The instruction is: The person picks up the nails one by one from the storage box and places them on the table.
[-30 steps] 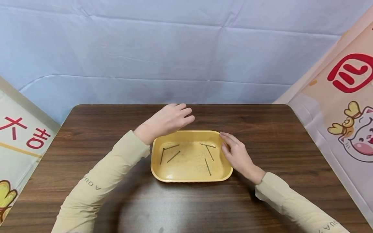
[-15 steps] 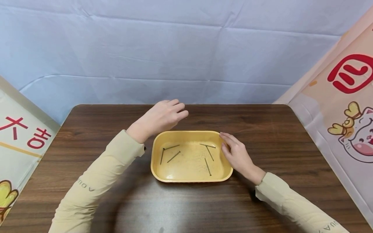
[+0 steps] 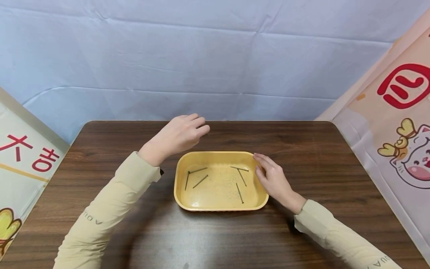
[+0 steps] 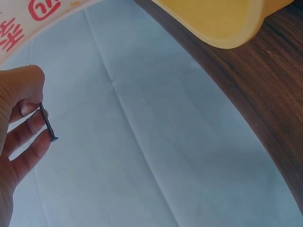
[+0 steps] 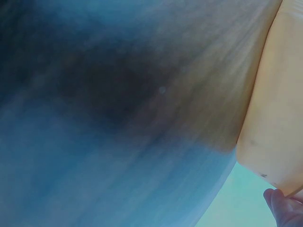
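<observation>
My left hand point(image 3: 179, 134) is raised over the back left of the table, behind the tray's far left corner. In the left wrist view it pinches a dark nail point(image 4: 48, 124), head downward, between thumb and fingers. A shallow yellow plastic tray point(image 3: 221, 208) sits mid-table. Several nails lie on its floor: a left group with one slanted nail point(image 3: 200, 181), and a right group with one lengthwise nail point(image 3: 240, 193). My right hand point(image 3: 277, 182) holds the tray's right rim near the far corner; the right wrist view catches only its fingertips point(image 5: 279, 201) at the tray's edge.
Dark wood-grain table point(image 3: 309, 157) lies under everything. A pale blue cloth point(image 3: 201, 56) hangs behind its back edge. Printed panels with red characters flank it, one panel point(image 3: 396, 127) at right and another panel point(image 3: 27, 157) at left.
My left hand has moved left and slightly back, away from above the tray's far rim. The right hand, tray and nails inside it have stayed in place.
</observation>
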### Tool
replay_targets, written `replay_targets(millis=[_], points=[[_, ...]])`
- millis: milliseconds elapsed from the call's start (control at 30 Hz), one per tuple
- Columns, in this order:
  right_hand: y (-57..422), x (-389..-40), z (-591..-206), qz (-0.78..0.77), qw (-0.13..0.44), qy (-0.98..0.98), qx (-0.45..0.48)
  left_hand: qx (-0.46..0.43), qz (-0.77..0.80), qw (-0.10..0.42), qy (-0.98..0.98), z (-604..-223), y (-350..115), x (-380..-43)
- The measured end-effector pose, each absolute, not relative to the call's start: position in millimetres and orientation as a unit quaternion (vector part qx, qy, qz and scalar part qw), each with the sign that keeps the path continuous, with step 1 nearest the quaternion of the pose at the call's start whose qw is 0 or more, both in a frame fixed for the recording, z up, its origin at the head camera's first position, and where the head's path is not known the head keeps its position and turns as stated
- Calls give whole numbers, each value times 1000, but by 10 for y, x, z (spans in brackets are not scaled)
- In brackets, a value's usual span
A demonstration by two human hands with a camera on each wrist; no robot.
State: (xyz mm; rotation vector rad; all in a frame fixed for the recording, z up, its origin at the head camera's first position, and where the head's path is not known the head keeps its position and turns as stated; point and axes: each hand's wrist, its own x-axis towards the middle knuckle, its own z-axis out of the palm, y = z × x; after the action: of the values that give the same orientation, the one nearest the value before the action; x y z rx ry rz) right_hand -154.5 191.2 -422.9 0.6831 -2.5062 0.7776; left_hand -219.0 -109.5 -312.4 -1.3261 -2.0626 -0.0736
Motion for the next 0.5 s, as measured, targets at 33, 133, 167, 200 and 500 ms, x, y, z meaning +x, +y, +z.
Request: replay_targets(millis=[33,133,167,200,500], points=[[1912,-1543,-4225,280,213,-903,246,-507,-31,337,-793,-3122,-1108,-2185],[1911,-1540,-4221,280,212,-903,246,-503,-38,337,-795,-3118,-1147,-2168],[1910,-1537,-4216,280,211,-904,245,-502,-40,336,-796,-3116,-1158,-2163],[1910,-1535,-4212,280,211,-904,244,-501,-41,336,-796,-3116,-1167,-2159],[1911,-1540,-4214,280,208,-905,244,-494,-56,331,-802,-3129,-1229,-2126]])
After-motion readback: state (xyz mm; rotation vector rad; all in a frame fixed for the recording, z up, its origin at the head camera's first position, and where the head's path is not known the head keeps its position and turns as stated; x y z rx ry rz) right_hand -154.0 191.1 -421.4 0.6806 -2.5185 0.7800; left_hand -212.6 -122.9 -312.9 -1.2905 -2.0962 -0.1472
